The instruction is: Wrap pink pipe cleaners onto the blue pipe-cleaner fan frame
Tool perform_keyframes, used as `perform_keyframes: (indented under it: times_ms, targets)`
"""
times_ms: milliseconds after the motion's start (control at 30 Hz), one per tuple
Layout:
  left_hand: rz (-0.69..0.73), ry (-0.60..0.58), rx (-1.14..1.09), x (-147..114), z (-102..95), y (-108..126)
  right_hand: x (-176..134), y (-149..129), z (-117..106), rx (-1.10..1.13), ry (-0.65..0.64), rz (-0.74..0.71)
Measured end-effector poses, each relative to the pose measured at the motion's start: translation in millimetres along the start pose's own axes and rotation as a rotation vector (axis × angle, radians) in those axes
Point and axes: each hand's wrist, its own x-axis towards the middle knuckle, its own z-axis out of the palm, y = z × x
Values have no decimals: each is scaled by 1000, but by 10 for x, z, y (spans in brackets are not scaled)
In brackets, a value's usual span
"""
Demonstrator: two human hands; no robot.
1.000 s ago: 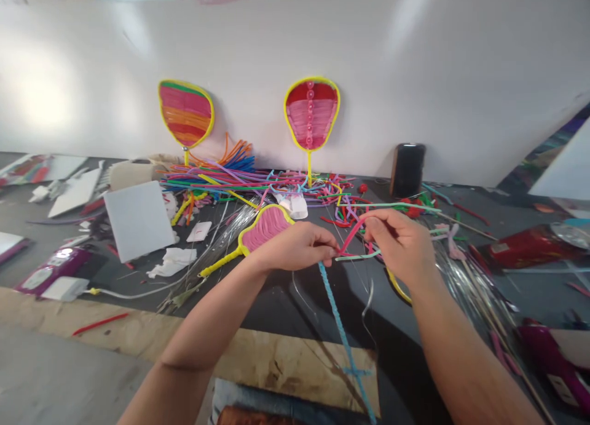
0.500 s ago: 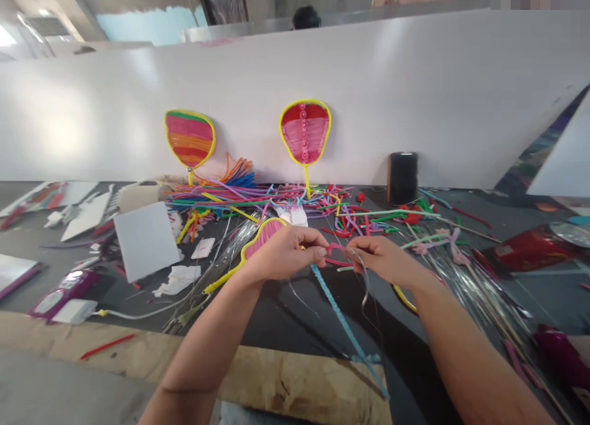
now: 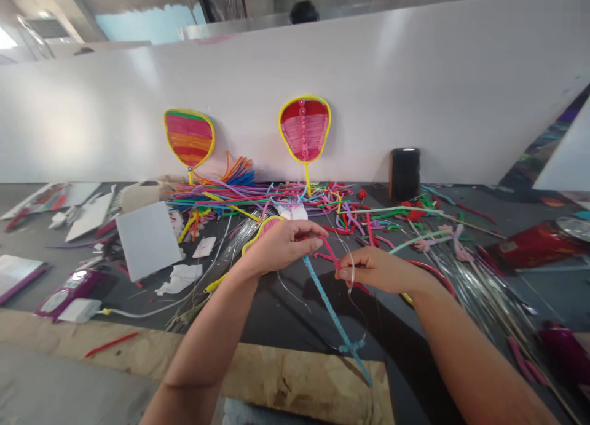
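My left hand [image 3: 292, 243] is closed, pinching a pink pipe cleaner [image 3: 330, 250] at the top of a blue twisted pipe-cleaner stem [image 3: 327, 302]. That stem slants down to the right, with a small blue crosspiece near its lower end. My right hand [image 3: 375, 268], also closed, grips the pink pipe cleaner's other end between thumb and fingers. A clear thin strand [image 3: 352, 262] loops by the right fingers and hangs below. Partly hidden behind my left hand lies a yellow-rimmed pink fan [image 3: 265, 228]. What sits inside the left fingertips is covered.
Two yellow-rimmed fans, one striped [image 3: 190, 139] and one pink [image 3: 305, 130], lean on the white board [image 3: 359, 74]. Loose pipe cleaners [image 3: 216, 197] pile up below. A black phone [image 3: 404, 174], red can [image 3: 539, 243], white card [image 3: 148, 240] and purple device [image 3: 69, 293] stand around.
My right hand has shifted down and slightly right, stretching the pink pipe cleaner from a small loop into a slanting line. My left hand has moved slightly left; the blue stem's lower end swung left.
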Motion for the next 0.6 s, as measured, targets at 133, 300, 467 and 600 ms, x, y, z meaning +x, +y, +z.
perform_keyframes:
  times_ms: [133, 300, 467, 600]
  targets:
    - [-27, 27, 54, 12, 4, -45, 11, -34, -8, -87, 280, -16]
    - [-5, 113, 199, 21, 14, -44, -67, -370, 97, -379, 838, -241]
    - [-3, 147, 308, 3, 29, -1, -122, -652, 393, -840, 737, -201]
    - [-17, 159, 373, -20, 35, 38, -124, -670, 530, -932, 648, -148]
